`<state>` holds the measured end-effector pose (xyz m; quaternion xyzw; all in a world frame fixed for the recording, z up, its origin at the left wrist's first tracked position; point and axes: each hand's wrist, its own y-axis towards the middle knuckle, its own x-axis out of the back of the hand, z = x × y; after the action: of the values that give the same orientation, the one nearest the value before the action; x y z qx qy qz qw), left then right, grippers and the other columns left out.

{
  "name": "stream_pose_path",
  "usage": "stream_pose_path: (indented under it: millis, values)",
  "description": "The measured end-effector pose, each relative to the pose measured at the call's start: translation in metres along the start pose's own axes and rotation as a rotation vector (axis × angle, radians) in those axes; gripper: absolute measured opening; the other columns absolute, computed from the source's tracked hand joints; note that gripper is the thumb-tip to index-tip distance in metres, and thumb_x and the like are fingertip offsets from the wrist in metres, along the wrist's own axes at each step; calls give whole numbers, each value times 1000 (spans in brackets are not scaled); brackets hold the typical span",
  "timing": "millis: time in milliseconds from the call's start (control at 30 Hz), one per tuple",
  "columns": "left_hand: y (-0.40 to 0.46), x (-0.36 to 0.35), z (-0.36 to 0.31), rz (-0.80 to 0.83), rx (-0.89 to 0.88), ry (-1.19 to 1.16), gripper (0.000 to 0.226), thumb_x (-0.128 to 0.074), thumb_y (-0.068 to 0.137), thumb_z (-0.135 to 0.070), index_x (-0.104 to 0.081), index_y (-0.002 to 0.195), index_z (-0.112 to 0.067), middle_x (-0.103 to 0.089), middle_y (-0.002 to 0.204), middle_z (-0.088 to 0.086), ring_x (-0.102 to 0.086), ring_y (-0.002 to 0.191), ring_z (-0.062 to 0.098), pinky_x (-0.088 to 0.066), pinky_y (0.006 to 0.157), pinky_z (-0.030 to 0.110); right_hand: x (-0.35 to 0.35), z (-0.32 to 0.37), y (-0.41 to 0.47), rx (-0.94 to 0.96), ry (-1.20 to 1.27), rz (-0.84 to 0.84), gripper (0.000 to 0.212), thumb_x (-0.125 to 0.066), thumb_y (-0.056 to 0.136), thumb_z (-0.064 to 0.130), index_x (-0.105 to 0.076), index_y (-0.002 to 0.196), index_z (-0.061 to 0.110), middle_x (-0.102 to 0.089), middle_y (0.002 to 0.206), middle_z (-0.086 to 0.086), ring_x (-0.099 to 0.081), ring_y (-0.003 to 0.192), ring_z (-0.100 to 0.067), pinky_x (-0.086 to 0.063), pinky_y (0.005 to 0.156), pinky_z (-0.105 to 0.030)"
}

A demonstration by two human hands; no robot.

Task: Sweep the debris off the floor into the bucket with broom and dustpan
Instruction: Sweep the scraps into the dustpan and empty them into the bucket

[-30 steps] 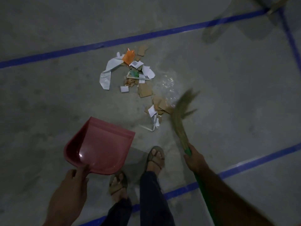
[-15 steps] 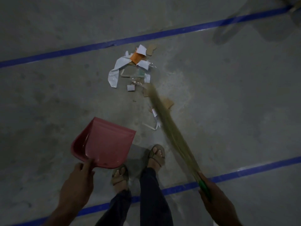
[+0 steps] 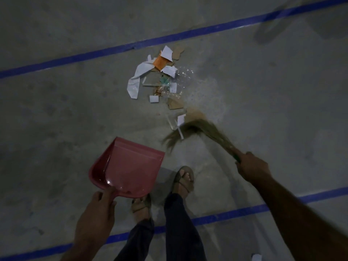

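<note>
Down low, my left hand [image 3: 96, 215] clasps the red dustpan [image 3: 126, 166] by its handle; my right hand [image 3: 252, 169] fists the broom [image 3: 203, 130], bristles touching the debris [image 3: 162, 80] beyond my fingertips.

Broom bristles [image 3: 190, 129] motion-blurred; dustpan handle hidden under left hand [image 3: 96, 213].

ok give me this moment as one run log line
left hand holds pink dustpan | right hand sweeps grass broom | paper and cardboard debris on floor | dustpan empty
</note>
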<state>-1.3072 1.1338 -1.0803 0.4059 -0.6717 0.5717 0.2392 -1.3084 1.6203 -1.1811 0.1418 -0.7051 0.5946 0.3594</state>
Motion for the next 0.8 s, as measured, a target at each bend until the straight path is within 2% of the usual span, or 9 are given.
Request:
stream_pose_path:
  millis: [100,233,400,533,600,667,733,800]
  values:
    - [5,2,-10,-3,-14,-14,53,-65,88,-10,-45,130,-37,-46,93,-1,-59,72,24,-53,58,41,22,15,13,54,-24,-1,56,-36,104,39,-12,154,44,-52,107,-8,-57,78,-23,-43,60,-30]
    - [15,17,-24,-53,-11,-13,52,-64,90,-11,-44,131,-34,-43,93,-2,-58,72,27,-47,57,36,38,22,18,95,-21,-67,55,-38,104,38,-14,153,45,-43,94,-3,-49,65,-17,-39,50,-28]
    - [24,44,-28,-102,-34,18,55,-64,90,-11,-43,137,-31,-46,92,3,-59,76,34,-49,56,40,54,16,0,129,93,-102,58,-39,102,41,-11,153,48,-47,94,-2,-51,68,-16,-50,58,-32]
    - [34,74,-21,-123,-39,41,56,-63,92,-12,-43,142,-28,-46,89,2,-56,73,28,-48,55,39,57,7,-42,182,213,-90,61,-43,100,46,-12,153,52,-48,90,3,-49,68,-8,-41,55,-24]
    - [44,88,-12,-143,-34,68,54,-64,92,-12,-46,141,-25,-45,87,1,-54,70,26,-44,54,35,51,9,-68,188,324,-67,60,-46,98,48,-19,151,52,-53,93,3,-57,77,-11,-46,63,-25]
    - [57,101,-2,-152,-22,93,51,-65,91,-12,-50,139,-24,-44,85,-1,-52,69,23,-42,54,33,46,20,-88,208,446,-59,63,-53,97,43,-22,150,53,-61,106,2,-63,94,-15,-49,78,-26]
    - [71,110,11,-144,7,115,48,-63,92,-13,-52,137,-24,-45,85,-2,-51,68,21,-44,55,34,48,46,-98,245,593,-40,66,-59,96,34,-26,151,49,-61,125,8,-61,110,-9,-46,90,-21]
    - [81,117,24,-130,56,126,47,-62,92,-14,-51,136,-25,-47,86,0,-53,69,24,-47,55,36,56,88,-95,279,712,10,64,-59,98,33,-28,153,43,-56,135,14,-58,116,-3,-44,95,-18]
